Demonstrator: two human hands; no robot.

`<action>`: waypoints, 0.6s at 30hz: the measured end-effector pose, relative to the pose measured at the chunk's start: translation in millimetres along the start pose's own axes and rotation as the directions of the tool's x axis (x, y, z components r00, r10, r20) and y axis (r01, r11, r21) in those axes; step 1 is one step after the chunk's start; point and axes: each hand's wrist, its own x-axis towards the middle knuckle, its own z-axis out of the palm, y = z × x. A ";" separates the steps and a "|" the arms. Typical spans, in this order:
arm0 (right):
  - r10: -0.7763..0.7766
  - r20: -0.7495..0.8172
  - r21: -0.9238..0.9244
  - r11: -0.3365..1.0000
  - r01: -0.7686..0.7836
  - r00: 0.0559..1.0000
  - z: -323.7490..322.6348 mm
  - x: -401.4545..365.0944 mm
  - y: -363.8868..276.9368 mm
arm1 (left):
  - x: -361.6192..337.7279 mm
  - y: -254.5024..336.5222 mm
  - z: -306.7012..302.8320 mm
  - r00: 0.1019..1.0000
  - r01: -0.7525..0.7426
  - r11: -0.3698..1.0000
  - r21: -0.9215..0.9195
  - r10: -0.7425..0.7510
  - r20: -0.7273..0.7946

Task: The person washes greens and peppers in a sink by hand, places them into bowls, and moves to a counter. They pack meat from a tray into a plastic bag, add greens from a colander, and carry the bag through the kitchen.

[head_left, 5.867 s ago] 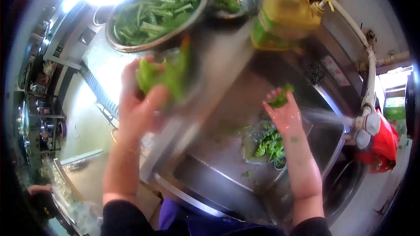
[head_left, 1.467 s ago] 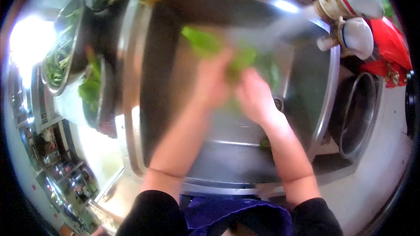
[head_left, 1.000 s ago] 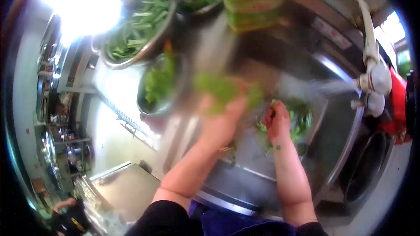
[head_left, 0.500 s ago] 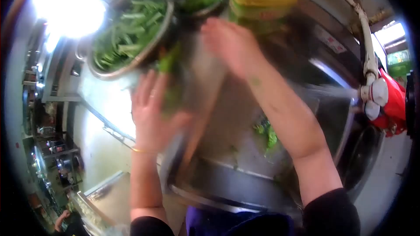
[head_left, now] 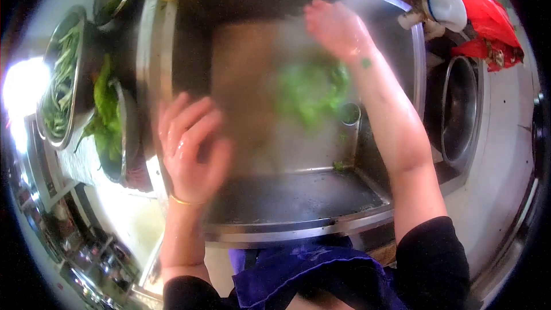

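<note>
A stainless steel sink [head_left: 298,231] fills my view; left hand [head_left: 192,149] open and empty over its left rim, right hand [head_left: 338,28] open at its far side, blurred green leaves [head_left: 310,92] seemingly inside it.

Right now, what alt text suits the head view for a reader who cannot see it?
Two hands over a steel sink: the left hand open and empty, the right hand by the spray from the tap, above blurred leafy greens. Two bowls of greens stand to the left.

My left hand [head_left: 192,149] hovers open, fingers spread and wet; my right hand [head_left: 336,28] reaches forward, arm outstretched, palm down.
</note>
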 end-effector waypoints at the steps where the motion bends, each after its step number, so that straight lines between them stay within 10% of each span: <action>1: -0.076 -0.113 -0.206 0.977 0.052 0.991 4.5 -20.9 -6.4 | 5.3 3.1 7.5 1.000 0.008 1.000 -0.019 -0.008 0.027; 5: -0.463 -0.031 -0.753 0.593 0.284 0.886 18.4 -108.2 -41.7 | 15.7 -5.9 40.2 0.989 0.048 0.994 -0.102 -0.033 0.144; 6: -0.560 0.118 -0.900 0.288 0.327 0.820 17.7 -129.8 -58.6 | 12.4 -11.5 55.7 0.964 0.162 0.977 -0.139 -0.126 0.235; 10: -0.720 0.615 -0.626 -0.197 0.755 0.322 41.8 -163.0 -123.3 | -5.2 -18.2 153.7 0.829 0.227 0.961 -0.158 -0.106 0.548; 14: -0.325 0.764 -0.597 -0.683 0.421 0.557 103.9 -174.6 -158.5 | -32.9 -32.3 277.1 0.729 0.274 0.960 -0.055 -0.170 0.662; 16: -0.274 0.737 -0.565 -0.751 0.341 0.618 94.0 -176.8 -169.9 | -21.6 -22.9 293.7 0.820 0.295 0.954 0.057 -0.284 0.496; 18: -0.281 0.710 -0.570 -0.767 0.294 0.645 80.2 -180.0 -180.0 | -7.5 -10.0 295.5 0.696 0.359 0.905 0.227 -0.422 0.581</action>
